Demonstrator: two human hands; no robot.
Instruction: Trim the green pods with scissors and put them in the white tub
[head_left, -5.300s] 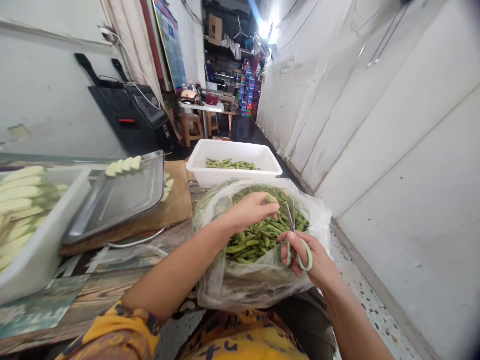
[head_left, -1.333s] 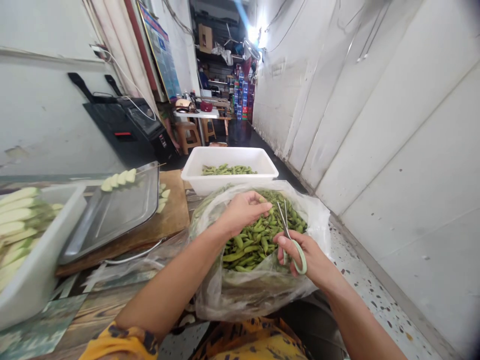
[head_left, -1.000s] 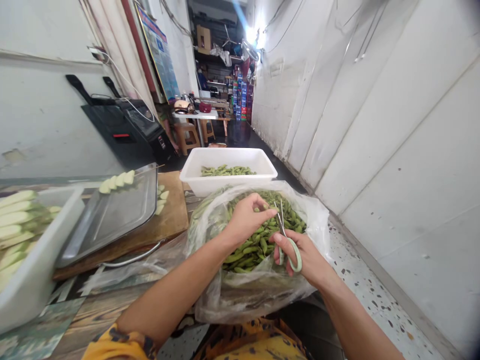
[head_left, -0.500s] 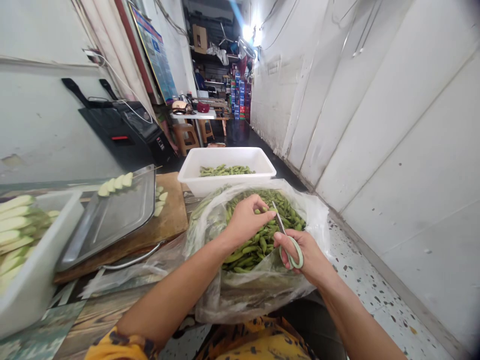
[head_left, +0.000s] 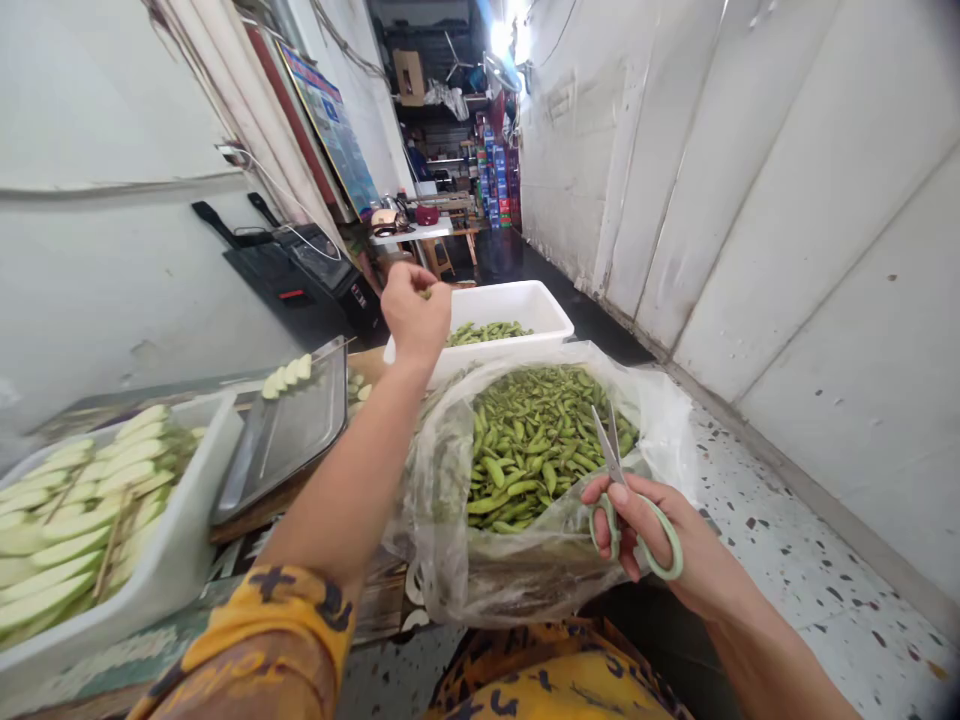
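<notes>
The wooden table (head_left: 225, 600) bears a white tub (head_left: 172, 560); a cutting board (head_left: 255, 510) lies beside it.

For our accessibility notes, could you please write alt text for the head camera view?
A person's left hand holds a pod over a white tub of edamame, while the right hand holds green-handled scissors beside a plastic bag full of pods.

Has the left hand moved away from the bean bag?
Yes. The left hand has left the bag and now hangs by the white tub beyond it.
</notes>
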